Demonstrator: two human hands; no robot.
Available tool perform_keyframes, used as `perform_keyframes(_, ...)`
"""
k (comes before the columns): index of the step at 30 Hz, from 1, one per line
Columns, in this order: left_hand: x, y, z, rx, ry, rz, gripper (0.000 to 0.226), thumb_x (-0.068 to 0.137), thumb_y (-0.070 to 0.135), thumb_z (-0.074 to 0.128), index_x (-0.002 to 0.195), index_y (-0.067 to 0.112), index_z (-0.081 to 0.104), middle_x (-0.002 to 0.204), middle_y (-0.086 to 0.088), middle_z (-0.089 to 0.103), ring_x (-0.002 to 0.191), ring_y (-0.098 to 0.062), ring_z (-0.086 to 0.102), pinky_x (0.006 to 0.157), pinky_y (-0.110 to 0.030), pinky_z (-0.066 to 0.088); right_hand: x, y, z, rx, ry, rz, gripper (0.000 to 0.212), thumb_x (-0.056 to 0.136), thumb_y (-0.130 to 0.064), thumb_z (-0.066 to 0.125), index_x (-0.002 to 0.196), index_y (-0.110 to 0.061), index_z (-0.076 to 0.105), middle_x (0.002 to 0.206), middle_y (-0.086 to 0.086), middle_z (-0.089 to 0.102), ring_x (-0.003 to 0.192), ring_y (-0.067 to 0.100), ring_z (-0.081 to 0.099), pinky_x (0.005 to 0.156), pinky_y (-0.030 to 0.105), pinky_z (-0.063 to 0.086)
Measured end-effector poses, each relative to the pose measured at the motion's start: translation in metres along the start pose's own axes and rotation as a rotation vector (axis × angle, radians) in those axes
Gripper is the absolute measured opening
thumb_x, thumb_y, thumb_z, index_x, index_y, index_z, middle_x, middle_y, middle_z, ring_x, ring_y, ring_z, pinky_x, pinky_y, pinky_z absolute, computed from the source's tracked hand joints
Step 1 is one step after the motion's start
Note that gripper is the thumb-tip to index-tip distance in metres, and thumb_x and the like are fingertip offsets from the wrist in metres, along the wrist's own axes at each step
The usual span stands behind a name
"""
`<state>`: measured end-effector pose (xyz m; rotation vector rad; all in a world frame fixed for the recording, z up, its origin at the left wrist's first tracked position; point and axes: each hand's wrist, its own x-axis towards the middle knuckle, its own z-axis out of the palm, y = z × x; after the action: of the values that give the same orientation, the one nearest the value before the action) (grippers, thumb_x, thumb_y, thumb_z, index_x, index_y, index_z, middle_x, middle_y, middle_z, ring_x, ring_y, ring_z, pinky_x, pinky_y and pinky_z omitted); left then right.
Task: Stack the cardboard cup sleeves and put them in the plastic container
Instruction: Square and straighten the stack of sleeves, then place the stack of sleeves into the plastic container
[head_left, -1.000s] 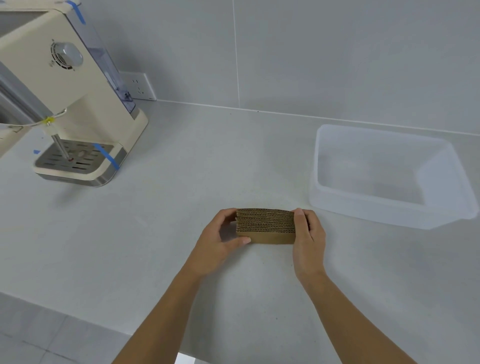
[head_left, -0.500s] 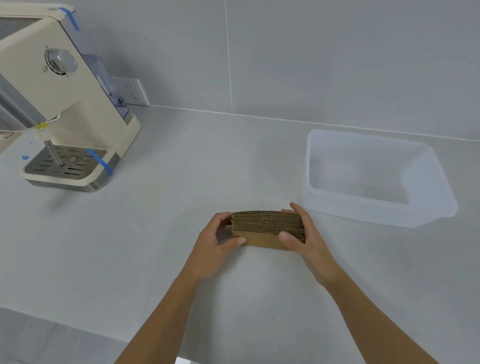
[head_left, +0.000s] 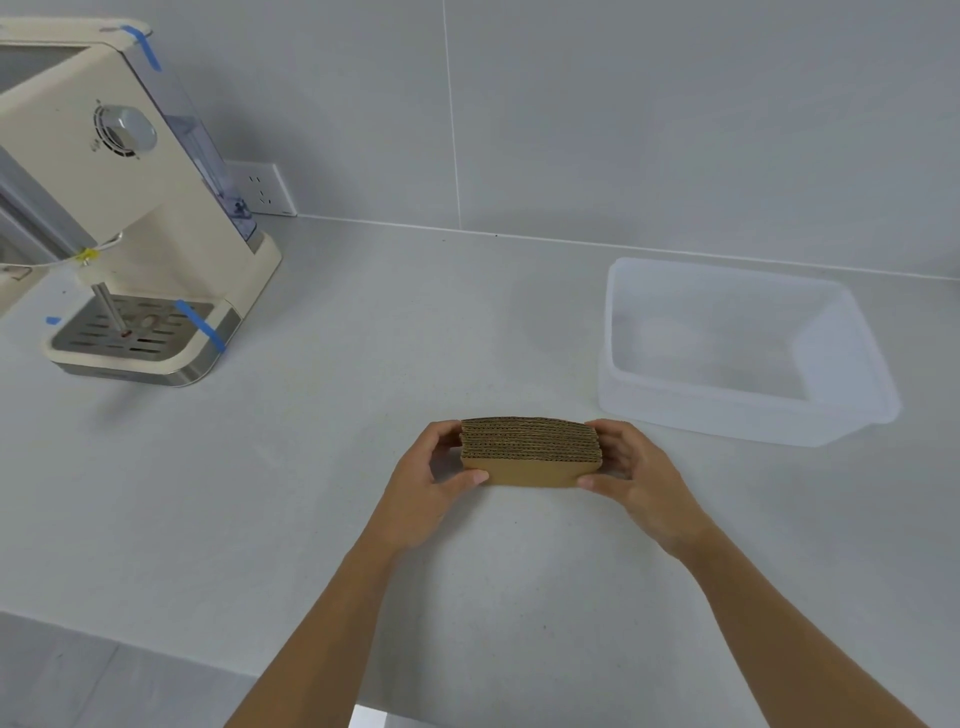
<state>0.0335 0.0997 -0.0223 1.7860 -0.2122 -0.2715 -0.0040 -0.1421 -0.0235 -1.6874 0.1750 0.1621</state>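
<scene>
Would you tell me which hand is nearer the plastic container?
Right. The right hand holds the sleeves' end nearest the container; the left hand holds the far end.

Stack of cardboard cup sleeves (head_left: 530, 452): brown kraft, the near face plain tan, the upper edges showing fine rows of darker corrugation in a dotted, striped pattern. Plastic container (head_left: 852, 374): translucent, milky white with a faint blue cast; counter (head_left: 363, 545) pale grey with fine speckling, wall (head_left: 623, 114) light grey tile with thin white grout lines, wall socket (head_left: 265, 189) white. Coffee machine (head_left: 104, 171): cream body, clear blue-tinted water tank, silver knob and slotted metal drip tray, strips of blue tape, a small yellow tag.
</scene>
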Motion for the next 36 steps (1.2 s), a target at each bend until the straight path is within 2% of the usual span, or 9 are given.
perform_keyframes(4, 0.001, 0.001, 0.002, -0.092, 0.02, -0.037, 0.044, 0.075, 0.001, 0.07, 0.105, 0.03, 0.057, 0.109, 0.006, 0.064, 0.102, -0.008, 0.06, 0.083, -0.017, 0.048, -0.002, -0.002, 0.005, 0.082, 0.082, 0.005, 0.045, 0.071, 0.01, 0.069, 0.096, -0.026, 0.059, 0.097, -0.005, 0.069, 0.082, 0.008, 0.067, 0.072, 0.018, 0.053)
perform_keyframes(6, 0.001, 0.002, 0.003, -0.14, 0.043, -0.042, 0.044, 0.075, -0.004, 0.069, 0.104, 0.027, 0.058, 0.107, 0.004, 0.065, 0.1, -0.012, 0.06, 0.078, -0.015, 0.05, -0.003, -0.004, 0.008, 0.094, 0.118, 0.001, 0.043, 0.071, 0.008, 0.07, 0.095, -0.025, 0.059, 0.096, -0.004, 0.069, 0.079, 0.007, 0.067, 0.071, 0.018, 0.053)
perform_keyframes(10, 0.002, 0.008, 0.002, -0.164, 0.097, -0.032, 0.039, 0.076, 0.001, 0.069, 0.104, 0.027, 0.06, 0.106, 0.005, 0.066, 0.097, -0.006, 0.062, 0.078, -0.013, 0.049, -0.005, -0.014, 0.01, 0.136, 0.15, -0.012, 0.039, 0.071, 0.003, 0.071, 0.097, -0.023, 0.058, 0.098, -0.002, 0.069, 0.08, 0.012, 0.066, 0.073, 0.022, 0.051)
perform_keyframes(13, 0.006, 0.023, 0.002, -0.183, 0.126, -0.011, 0.036, 0.078, 0.006, 0.069, 0.101, 0.033, 0.062, 0.103, 0.01, 0.069, 0.095, -0.002, 0.063, 0.077, -0.013, 0.049, -0.003, -0.031, 0.004, 0.161, 0.172, -0.054, 0.036, 0.072, 0.001, 0.071, 0.096, -0.021, 0.059, 0.095, -0.001, 0.069, 0.076, 0.01, 0.066, 0.074, 0.023, 0.051)
perform_keyframes(17, 0.018, 0.054, 0.007, -0.271, 0.132, 0.043, 0.034, 0.081, 0.003, 0.065, 0.103, 0.029, 0.065, 0.103, 0.006, 0.071, 0.099, -0.01, 0.064, 0.08, -0.018, 0.051, -0.002, -0.058, -0.01, 0.223, 0.205, -0.143, 0.034, 0.072, 0.001, 0.071, 0.093, -0.023, 0.06, 0.087, -0.006, 0.071, 0.073, 0.007, 0.066, 0.069, 0.019, 0.053)
perform_keyframes(22, 0.038, 0.093, 0.028, -0.319, 0.1, 0.146, 0.032, 0.082, 0.0, 0.061, 0.103, 0.023, 0.065, 0.091, 0.018, 0.074, 0.09, -0.002, 0.067, 0.071, -0.009, 0.049, -0.003, -0.086, -0.04, 0.27, 0.27, -0.237, 0.034, 0.072, 0.002, 0.071, 0.091, -0.023, 0.06, 0.089, -0.001, 0.069, 0.076, 0.007, 0.066, 0.07, 0.018, 0.053)
perform_keyframes(28, 0.062, 0.127, 0.071, -0.336, 0.092, 0.188, 0.029, 0.082, 0.001, 0.063, 0.098, 0.024, 0.066, 0.086, 0.019, 0.074, 0.087, 0.001, 0.066, 0.07, -0.008, 0.048, -0.007, -0.101, -0.086, 0.333, 0.359, -0.275, 0.029, 0.073, 0.001, 0.07, 0.092, -0.019, 0.061, 0.089, 0.001, 0.069, 0.076, 0.005, 0.067, 0.066, 0.013, 0.051)
perform_keyframes(31, 0.073, 0.141, 0.093, -0.334, 0.066, 0.194, 0.029, 0.082, 0.001, 0.062, 0.095, 0.027, 0.065, 0.083, 0.023, 0.073, 0.084, 0.003, 0.066, 0.068, -0.006, 0.047, -0.007, -0.106, -0.109, 0.347, 0.392, -0.266, 0.028, 0.074, 0.0, 0.07, 0.092, -0.019, 0.061, 0.09, 0.001, 0.069, 0.078, 0.006, 0.067, 0.071, 0.018, 0.05)
perform_keyframes(36, 0.095, 0.157, 0.124, -0.344, 0.062, 0.183, 0.026, 0.082, 0.002, 0.064, 0.096, 0.024, 0.066, 0.087, 0.017, 0.072, 0.084, 0.002, 0.067, 0.068, -0.007, 0.048, -0.001, -0.11, -0.143, 0.369, 0.431, -0.252, 0.027, 0.075, 0.001, 0.069, 0.094, -0.016, 0.06, 0.089, 0.002, 0.069, 0.075, 0.006, 0.067, 0.076, 0.026, 0.048)
